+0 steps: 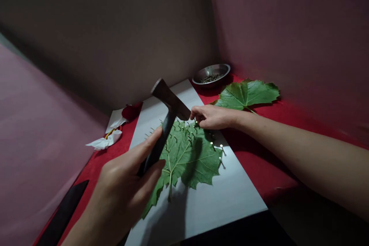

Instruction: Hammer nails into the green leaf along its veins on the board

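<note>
A hammer [170, 103] with a dark handle is gripped in my left hand [129, 177], its head raised over the far part of a green lobed leaf [184, 161]. That leaf lies on a white board [225, 207]. Several nails [221, 150] stand in the board, some through the leaf and some along its edge. My right hand [213, 117] is at the leaf's far edge, close to the hammer head. Its fingers are pinched together; whatever is between them is hidden.
A metal bowl [211, 75] of nails stands at the back by the wall. Another leaf [248, 94] lies on the red cloth [248, 161] at right. Crumpled white tissue [105, 141] and a dark red object [130, 112] lie at left.
</note>
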The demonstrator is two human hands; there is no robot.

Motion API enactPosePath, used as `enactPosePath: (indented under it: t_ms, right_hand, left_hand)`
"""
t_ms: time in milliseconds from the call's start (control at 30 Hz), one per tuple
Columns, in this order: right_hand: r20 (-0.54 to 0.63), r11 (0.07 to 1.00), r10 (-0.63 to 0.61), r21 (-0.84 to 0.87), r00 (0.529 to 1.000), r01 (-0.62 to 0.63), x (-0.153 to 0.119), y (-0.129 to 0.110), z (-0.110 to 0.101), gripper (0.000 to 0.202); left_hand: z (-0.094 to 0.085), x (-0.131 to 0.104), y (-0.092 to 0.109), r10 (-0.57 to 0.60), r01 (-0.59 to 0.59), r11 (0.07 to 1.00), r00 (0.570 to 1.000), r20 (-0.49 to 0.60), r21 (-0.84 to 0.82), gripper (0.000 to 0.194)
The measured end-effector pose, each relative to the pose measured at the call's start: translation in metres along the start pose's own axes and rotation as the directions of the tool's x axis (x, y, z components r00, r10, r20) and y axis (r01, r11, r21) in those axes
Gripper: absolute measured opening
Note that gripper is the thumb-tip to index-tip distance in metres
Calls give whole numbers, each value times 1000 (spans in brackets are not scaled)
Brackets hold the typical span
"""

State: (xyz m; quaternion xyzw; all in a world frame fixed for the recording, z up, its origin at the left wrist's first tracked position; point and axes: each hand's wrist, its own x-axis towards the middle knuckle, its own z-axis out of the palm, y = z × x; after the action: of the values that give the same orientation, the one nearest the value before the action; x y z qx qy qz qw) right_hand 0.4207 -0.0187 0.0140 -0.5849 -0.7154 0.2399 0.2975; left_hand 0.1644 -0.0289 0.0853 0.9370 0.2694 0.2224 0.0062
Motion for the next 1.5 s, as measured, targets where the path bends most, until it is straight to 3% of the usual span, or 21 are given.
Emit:
enactPosePath:
  t_ms: [100, 300, 500, 633, 967, 1133, 1233, 1333, 1500]
  right_hand:
    - [4, 1000, -1, 5, 1000, 1, 1, 1, 0, 40]
    - [-22, 1000, 3, 6, 1000, -2, 0, 0, 1, 30]
    - [-17, 1000, -2, 27, 1000, 3, -1, 1, 1, 37]
    - [-17, 999, 27, 43, 1000, -26, -1, -1, 1, 39]
    - [-17, 998, 40, 55, 999, -39, -3, -2, 0, 37]
    - [-39, 999, 16, 49, 999, -14, -4, 2, 2, 40]
    - [-50, 998, -5, 65, 999, 8, -6, 2, 3, 41]
    - [-39, 997, -5, 80, 999, 9, -9, 1, 3, 41]
    - [-50, 986, -26, 164, 998, 34, -11, 2, 6, 37]
  left_hand:
    - [2, -8, 2, 11, -8, 999, 997, -75, 39, 49]
    - [26, 2, -3, 45, -37, 998, 989, 142, -54, 49]
    - [2, -3, -2, -59, 56, 994, 998, -27, -95, 48]
    - [-9, -6, -2, -92, 85, 988, 995, -43, -131, 46]
    - [3, -7, -4, -80, 87, 987, 995, 55, -137, 47]
    - [2, -10, -9, -159, 158, 969, 987, 11, -192, 48]
    - [-5, -10, -15, -327, 313, 911, 945, -9, -267, 49]
    - [-15, -12, -24, -504, 482, 793, 862, 42, -372, 51]
    - [-21, -16, -48, -647, 589, 645, 760, 62, -486, 52]
